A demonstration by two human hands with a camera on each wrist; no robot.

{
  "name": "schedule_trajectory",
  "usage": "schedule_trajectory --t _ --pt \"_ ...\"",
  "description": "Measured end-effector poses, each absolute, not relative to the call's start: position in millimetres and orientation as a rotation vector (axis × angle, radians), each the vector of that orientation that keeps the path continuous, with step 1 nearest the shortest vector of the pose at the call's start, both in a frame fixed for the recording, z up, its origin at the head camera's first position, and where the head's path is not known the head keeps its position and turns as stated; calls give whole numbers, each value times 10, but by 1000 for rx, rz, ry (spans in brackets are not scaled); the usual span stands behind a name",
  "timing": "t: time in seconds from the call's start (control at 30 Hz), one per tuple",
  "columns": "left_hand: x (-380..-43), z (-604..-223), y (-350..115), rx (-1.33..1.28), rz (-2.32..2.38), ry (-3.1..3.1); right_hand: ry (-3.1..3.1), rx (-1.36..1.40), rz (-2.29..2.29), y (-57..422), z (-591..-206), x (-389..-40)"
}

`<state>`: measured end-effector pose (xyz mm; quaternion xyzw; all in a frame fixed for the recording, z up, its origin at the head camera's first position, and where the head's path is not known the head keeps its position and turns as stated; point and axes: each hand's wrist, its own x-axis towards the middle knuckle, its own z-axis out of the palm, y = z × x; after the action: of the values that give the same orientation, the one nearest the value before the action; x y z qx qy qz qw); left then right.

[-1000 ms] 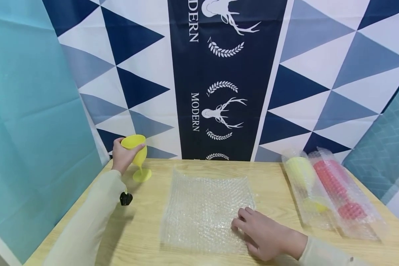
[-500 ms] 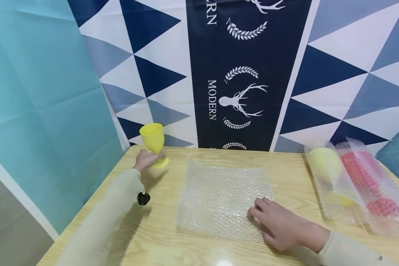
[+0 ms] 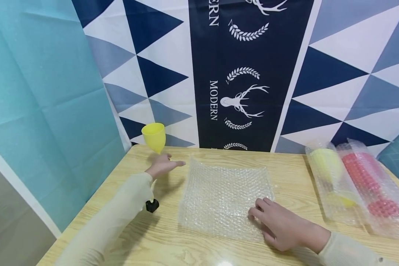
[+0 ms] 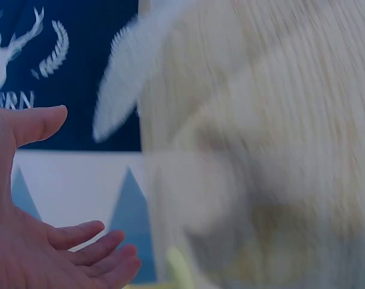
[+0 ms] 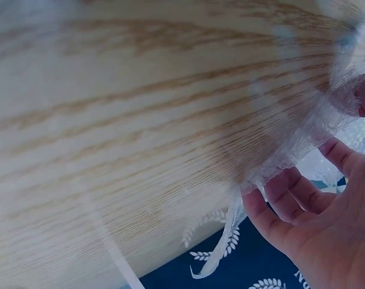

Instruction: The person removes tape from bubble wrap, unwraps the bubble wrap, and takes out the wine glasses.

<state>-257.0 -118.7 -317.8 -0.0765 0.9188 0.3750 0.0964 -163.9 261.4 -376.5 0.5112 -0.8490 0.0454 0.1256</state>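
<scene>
A yellow goblet (image 3: pixel 154 136) stands upright at the back left of the table, its stem and foot hidden behind my left hand (image 3: pixel 162 165). That hand holds nothing; the left wrist view shows its thumb and fingers spread wide apart. A sheet of bubble wrap (image 3: pixel 222 195) lies on the table between my hands. At its right edge, my right hand (image 3: pixel 274 223) has curled fingers on the wrap. In the right wrist view, thumb and fingers (image 5: pixel 273 211) pinch the crumpled edge of the bubble wrap (image 5: pixel 303 141).
Two bubble-wrapped pieces lie on the right side of the wooden table (image 3: pixel 159 236): a yellow goblet (image 3: pixel 329 166) and a red one (image 3: pixel 362 170) beside it. A patterned cloth (image 3: pixel 166 74) hangs behind the table, and a teal sheet (image 3: pixel 53 111) borders it on the left.
My left hand has slid down from the goblet's bowl, let go of it and spread open to the right. The head view has shifted leftward. My right hand stays on the bubble wrap.
</scene>
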Motion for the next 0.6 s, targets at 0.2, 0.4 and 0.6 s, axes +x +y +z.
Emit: schedule_trajectory --t 0.2,0.4,0.6 --pt "-2515 -3028 -858 -57 1046 2828 -2442 1489 135 2611 -3764 -1649" --pt "-2443 -2930 -581 235 946 2890 -2460 1491 142 2602 -3731 -1642" --pt "-2366 -2869 -348 537 753 2864 -2470 1487 138 2588 -3729 -1633"
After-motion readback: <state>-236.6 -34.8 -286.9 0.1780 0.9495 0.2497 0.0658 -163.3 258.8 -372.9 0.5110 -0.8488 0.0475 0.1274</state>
